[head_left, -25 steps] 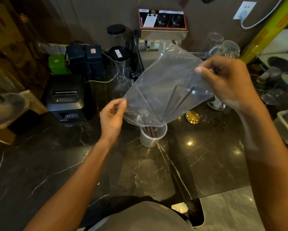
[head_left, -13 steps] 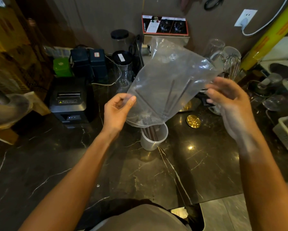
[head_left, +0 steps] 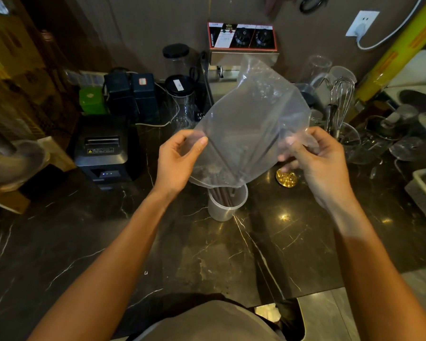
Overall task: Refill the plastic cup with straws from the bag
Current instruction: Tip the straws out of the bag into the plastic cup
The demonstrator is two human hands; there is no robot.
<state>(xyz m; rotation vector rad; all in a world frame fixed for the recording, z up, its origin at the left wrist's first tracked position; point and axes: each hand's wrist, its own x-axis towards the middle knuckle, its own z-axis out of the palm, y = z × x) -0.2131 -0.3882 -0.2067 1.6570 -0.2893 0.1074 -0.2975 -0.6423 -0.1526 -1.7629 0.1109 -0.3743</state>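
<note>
At centre frame one translucent round plastic cup [head_left: 226, 205] is standing on the dark marble counter [head_left: 89, 242], dark straws [head_left: 222, 194] inside, too bunched to count. Above it, your left hand [head_left: 176, 161] and right hand [head_left: 316, 159] are each pinching one clear plastic bag [head_left: 251, 129], mouth downward over the cup.

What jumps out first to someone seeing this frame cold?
The clear plastic bag at center, held mouth-down by the left hand and right hand, both pinching its edges. Directly beneath it, the plastic cup on the dark marble counter already holds dark straws.
</note>
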